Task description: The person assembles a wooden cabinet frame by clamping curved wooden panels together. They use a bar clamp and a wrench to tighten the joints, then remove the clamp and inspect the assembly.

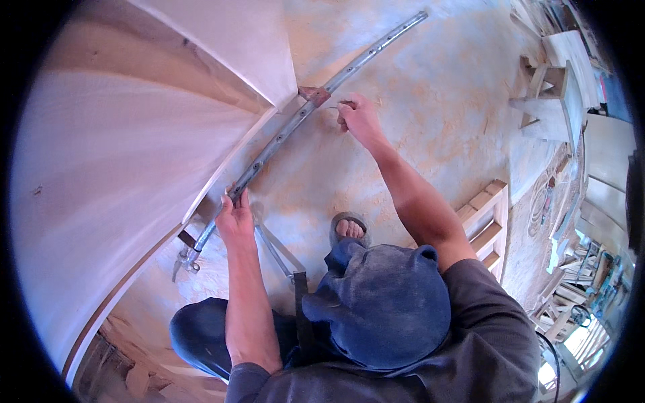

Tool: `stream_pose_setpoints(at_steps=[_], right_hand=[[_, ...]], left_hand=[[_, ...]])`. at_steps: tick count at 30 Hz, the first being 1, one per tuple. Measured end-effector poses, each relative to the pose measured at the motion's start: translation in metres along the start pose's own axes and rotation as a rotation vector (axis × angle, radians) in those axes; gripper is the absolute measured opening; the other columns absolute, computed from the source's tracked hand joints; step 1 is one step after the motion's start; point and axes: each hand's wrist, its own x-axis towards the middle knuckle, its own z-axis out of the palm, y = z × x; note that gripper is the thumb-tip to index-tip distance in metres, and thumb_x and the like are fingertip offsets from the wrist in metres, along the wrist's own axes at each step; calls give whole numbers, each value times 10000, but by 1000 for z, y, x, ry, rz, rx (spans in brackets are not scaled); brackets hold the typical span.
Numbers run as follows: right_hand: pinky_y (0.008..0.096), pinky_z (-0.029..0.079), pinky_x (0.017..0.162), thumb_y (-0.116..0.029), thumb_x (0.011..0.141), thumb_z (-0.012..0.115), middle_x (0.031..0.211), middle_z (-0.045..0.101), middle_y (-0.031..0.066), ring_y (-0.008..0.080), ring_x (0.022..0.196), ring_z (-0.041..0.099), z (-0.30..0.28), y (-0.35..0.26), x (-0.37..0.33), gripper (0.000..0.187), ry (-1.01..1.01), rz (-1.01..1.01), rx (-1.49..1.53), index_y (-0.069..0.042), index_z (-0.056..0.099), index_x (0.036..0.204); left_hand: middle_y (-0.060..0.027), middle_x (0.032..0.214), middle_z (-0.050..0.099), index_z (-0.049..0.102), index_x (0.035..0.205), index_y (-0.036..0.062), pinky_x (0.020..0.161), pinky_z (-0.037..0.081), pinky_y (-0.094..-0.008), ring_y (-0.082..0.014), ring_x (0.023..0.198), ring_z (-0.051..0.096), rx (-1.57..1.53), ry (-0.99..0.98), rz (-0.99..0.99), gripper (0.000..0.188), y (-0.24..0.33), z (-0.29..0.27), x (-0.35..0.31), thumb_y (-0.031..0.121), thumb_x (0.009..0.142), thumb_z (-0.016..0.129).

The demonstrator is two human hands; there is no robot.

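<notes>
Roughly midway by the look of it: metal bar [275, 142] lies diagonally from lower left of centre to the top of the frame, next to the foot of a big pale panel [121, 151]. Reddish block [317, 96] sits on the bar, upper middle, near the panel's corner; end fitting [190, 257] is at the lower-left end, close to the panel's lower edge. So laying the bar alongside and having the block on it count as done, I'd judge

Left hand [235, 213], left of centre, is wrapped round the bar, thumb and fingers on it. Right hand [359, 119], upper middle, is off the bar, just right of the block, fingers bent in; something thin may be at the fingertips, too small to tell, so can't say whether it's grasping anything

Left over, as a judgement: fixing the block in place and tightening up. No sign that either is finished; contact between block and panel is unclear, and neither hand is on the end fitting. Thin metal rod [274, 251] on the dusty floor [437, 114], below centre, looks unused; slatted wooden frame [489, 218] at right is not in play
</notes>
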Motion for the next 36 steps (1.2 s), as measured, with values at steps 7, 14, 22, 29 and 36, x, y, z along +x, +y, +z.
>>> stream_pose_setpoints(at_steps=[7,14,22,29,36], right_hand=[[312,506,563,-37,879,546,725,651,91,169,650,669,-3,-10,1,106,184,-342,-243,-26,611,962],[403,510,624,-16,837,555,751,659,173,355,708,661,5,-30,4,161,294,-618,-607,-76,621,971],[454,507,620,-14,800,568,814,655,176,376,724,643,1,-30,8,167,248,-736,-821,-71,611,952],[486,512,632,-51,763,562,884,662,166,384,745,647,5,-52,11,163,57,-735,-1068,-45,570,926],[419,516,558,-32,845,499,835,663,163,331,730,675,-19,-3,13,110,102,-503,-829,-18,583,914]], left_hand=[[-255,1194,531,457,1145,-144,1049,442,-495,-366,1203,522,-2,-3,-3,255,0,6,-4,51,981,450],[-270,1197,527,442,1159,-145,1017,466,-517,-375,1179,542,-34,12,-1,248,1,0,2,21,975,441],[-241,1191,543,410,1189,-123,1048,402,-586,-404,1214,511,-75,18,-12,266,0,5,0,-17,950,457],[-241,1206,533,405,1185,-118,1044,407,-589,-410,1231,495,-116,16,-14,266,1,0,4,-35,939,463],[-252,1155,544,461,1117,-147,1043,445,-517,-377,1195,522,-46,-3,-17,223,-3,9,-4,9,958,466]])
